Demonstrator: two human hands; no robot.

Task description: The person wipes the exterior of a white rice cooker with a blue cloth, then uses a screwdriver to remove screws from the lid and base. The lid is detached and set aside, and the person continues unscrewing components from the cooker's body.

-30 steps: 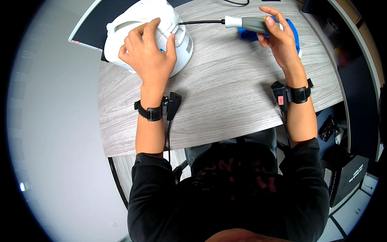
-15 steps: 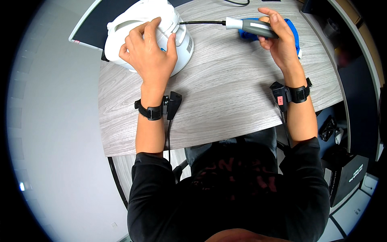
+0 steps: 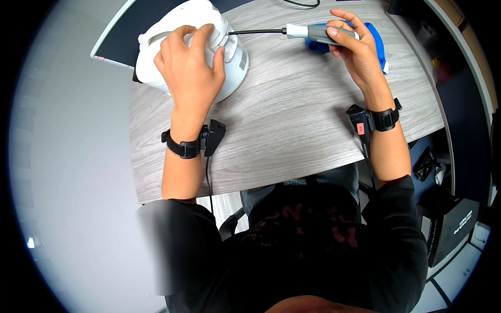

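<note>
A white, rounded appliance that looks like a rice cooker (image 3: 237, 73), with a curved carrying handle, stands at the far left of the desk. My left hand (image 3: 190, 65) grips its top, fingers bent over the lid and thumb against the raised block at the side. From the right, my right hand (image 3: 360, 47) holds a screwdriver (image 3: 321, 33) by its grey handle, thumb along the grip and some fingers raised. The screwdriver's long black shaft lies nearly level, and its tip meets the raised block; the exact seat of the tip is too small to see. Behind my right hand lies a blue cloth-like item (image 3: 380, 44).
The grey wood-grain desk (image 3: 292, 120) has a dark divider panel (image 3: 122, 34) behind the appliance. A black cable (image 3: 305, 4) lies at the far edge. Each wrist carries a strapped black device with a cord. To the right, a black box (image 3: 451, 229) stands below shelving.
My left wrist has swung a little left, the fingers still on the appliance. My right hand and the screwdriver have shifted slightly left, and the thumb now lies along the handle.
</note>
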